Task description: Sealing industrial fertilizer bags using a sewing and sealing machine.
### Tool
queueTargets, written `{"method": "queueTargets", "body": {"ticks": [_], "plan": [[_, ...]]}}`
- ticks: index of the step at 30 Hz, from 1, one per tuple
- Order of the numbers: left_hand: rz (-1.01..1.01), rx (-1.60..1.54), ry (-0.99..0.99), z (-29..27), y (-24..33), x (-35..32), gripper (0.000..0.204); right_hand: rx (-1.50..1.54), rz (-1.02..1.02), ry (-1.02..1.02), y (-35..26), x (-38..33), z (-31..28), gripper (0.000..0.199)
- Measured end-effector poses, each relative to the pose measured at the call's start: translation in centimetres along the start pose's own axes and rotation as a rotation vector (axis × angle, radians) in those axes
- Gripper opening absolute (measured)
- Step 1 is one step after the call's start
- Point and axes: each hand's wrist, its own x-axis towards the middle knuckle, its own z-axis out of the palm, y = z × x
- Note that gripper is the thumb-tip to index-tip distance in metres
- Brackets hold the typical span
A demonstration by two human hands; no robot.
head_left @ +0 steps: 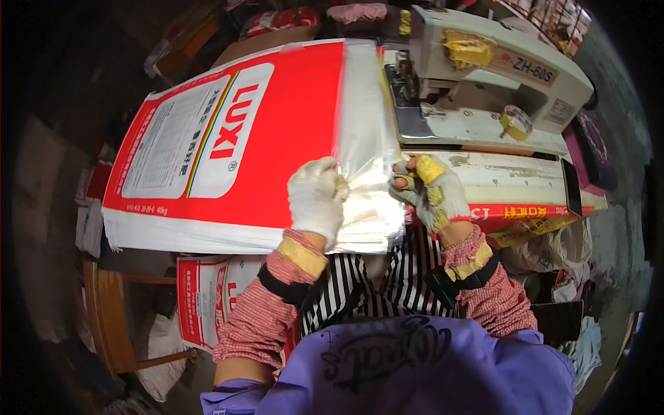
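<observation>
A stack of red and white woven sacks [297,138] lies flat before me, with a clear plastic liner [363,131] sticking out along the right side. My left hand [317,197], in a white work glove, is closed with its fingers gripping the liner beside the red print. At the liner's right edge is my right hand [439,194], its fingers curled and its glove wrapped with yellow tape. Bare fingertips show there; what they pinch, if anything, is not clear. The liner between both hands shines with glare and looks creased near the bottom.
A white industrial sewing machine [498,69] stands at the right rear, with a tape roll [516,122] on its bed. A ruled white board [512,176] lies below it. More sacks [200,301] sit under the stack, near a wooden stool [111,321]. A purple box [591,152] is far right.
</observation>
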Motion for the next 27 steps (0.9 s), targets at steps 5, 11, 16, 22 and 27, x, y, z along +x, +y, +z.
{"method": "queueTargets", "body": {"ticks": [5,11,16,22,27], "plan": [[-0.242,-0.567,0.004,-0.1,-2.7,0.6,0.015,-0.213,-0.007,-0.100,-0.3,1.5,2.3,0.019],[-0.329,-0.730,-0.128,-2.5,-2.2,1.2,0.027,-1.082,-0.042,-0.346,1.6,4.0,4.9,0.035],[-0.511,-1.154,-0.347,-4.8,-2.5,2.5,0.029,-1.318,-0.277,-0.465,2.9,2.2,6.9,0.032],[-0.232,-1.448,0.111,-9.4,-4.9,3.5,0.016,-1.917,-0.044,-0.177,-0.4,0.9,6.5,0.030],[-0.227,-1.036,0.112,-11.7,-3.0,2.8,0.010,-2.352,-0.908,-0.655,4.8,-1.0,9.7,0.023]]}}
